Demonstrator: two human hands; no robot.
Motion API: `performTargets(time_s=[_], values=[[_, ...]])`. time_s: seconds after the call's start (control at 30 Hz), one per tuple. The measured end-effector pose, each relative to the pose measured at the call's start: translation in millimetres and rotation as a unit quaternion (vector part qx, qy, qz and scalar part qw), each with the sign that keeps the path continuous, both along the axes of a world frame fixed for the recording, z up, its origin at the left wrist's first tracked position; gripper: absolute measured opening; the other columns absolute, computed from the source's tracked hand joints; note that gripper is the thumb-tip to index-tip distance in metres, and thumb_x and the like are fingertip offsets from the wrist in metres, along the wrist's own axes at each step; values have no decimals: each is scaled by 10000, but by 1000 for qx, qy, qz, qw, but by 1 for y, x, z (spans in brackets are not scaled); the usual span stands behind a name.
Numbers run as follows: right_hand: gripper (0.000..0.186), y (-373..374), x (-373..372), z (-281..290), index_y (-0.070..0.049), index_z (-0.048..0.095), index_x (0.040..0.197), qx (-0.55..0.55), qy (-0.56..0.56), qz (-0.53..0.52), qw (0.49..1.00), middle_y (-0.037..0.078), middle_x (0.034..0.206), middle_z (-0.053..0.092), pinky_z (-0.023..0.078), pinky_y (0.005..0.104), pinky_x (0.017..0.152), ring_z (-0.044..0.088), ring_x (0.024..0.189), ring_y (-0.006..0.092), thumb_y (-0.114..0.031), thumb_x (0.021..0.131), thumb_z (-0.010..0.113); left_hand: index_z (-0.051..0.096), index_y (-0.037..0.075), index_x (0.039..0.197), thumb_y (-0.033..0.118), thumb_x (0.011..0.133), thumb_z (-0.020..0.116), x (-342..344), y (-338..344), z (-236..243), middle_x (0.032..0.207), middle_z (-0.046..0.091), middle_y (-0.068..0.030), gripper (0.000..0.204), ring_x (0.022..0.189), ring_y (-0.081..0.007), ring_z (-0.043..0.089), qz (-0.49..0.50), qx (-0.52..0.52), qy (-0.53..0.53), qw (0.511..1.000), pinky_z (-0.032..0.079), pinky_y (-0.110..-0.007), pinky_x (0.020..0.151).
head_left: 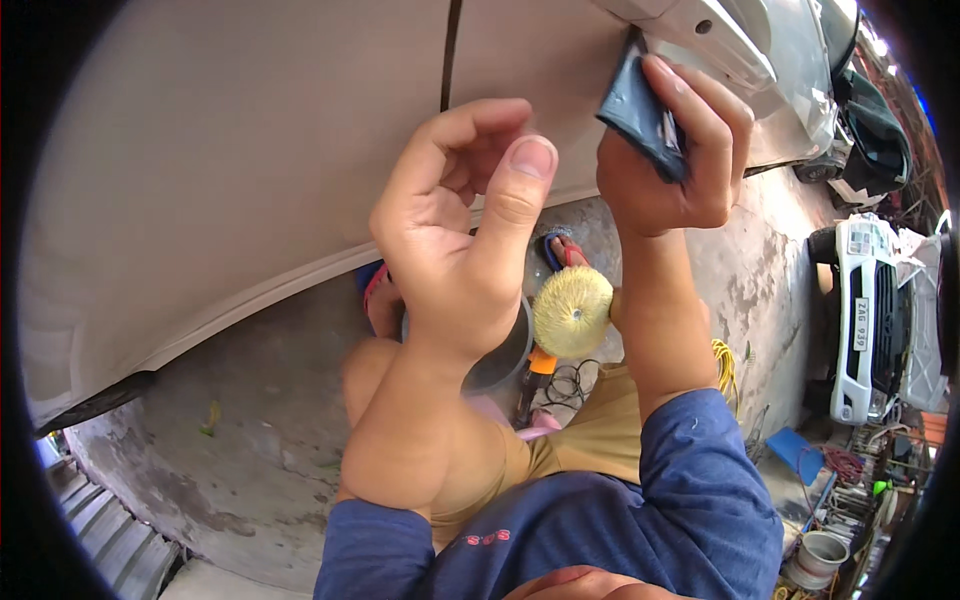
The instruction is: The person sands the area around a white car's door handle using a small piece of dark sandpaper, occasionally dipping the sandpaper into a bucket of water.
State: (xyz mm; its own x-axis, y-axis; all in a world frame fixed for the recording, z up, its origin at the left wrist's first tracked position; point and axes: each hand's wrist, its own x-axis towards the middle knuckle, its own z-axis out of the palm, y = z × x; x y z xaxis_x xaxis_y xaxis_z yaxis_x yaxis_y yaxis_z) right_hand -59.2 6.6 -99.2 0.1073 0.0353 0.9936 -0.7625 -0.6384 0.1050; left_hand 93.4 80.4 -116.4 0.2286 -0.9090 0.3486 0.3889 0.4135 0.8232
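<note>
My right hand (690,150) is closed around a dark blue-grey folded sheet (635,110), perhaps sandpaper. The sheet sits just below the door handle (705,40) of a pale car; whether it touches the body cannot be made out. My left hand (460,210) is raised in front of the car's side panel (270,110), left of the sheet. Its fingers curl loosely, with the thumb apart and nothing visible between them. Between my forearms, lower down, shows a polisher's round yellow wool pad (572,312), with an orange and black body (538,375).
A grey bucket (505,355) stands behind my left wrist, partly hidden. A black cable (572,388) and a yellow cord (725,365) lie on the concrete floor (250,440). At right are a white vehicle front (853,320), a blue panel (795,455) and a metal wheel rim (818,558).
</note>
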Motion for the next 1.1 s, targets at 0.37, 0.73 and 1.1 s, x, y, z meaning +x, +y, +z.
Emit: performTargets(time_s=[0.37,0.73,1.1], values=[[223,-5,2,19,17,769,981,-19,96,48,994,175,971,753,590,306,761,736,832,247,19,758,777,663,-48,1190,127,1012,634,0,-2,-3,951,733,-106,251,784,-151,650,10,-21,21,1000,530,-294,739],[238,3,5,23,14,768,993,9,97,52,994,175,966,756,594,308,769,745,854,257,10,755,774,670,-42,1168,139,1009,643,-1,-2,-6,928,732,-98,243,772,-151,644,14,-12,31,999,521,-292,724],[345,5,-1,30,20,771,1011,18,127,77,989,179,966,757,593,314,768,742,858,266,23,665,776,671,-42,1152,143,1013,635,-1,-2,-6,904,727,-104,234,761,-159,632,34,-1,53,998,514,-301,719]])
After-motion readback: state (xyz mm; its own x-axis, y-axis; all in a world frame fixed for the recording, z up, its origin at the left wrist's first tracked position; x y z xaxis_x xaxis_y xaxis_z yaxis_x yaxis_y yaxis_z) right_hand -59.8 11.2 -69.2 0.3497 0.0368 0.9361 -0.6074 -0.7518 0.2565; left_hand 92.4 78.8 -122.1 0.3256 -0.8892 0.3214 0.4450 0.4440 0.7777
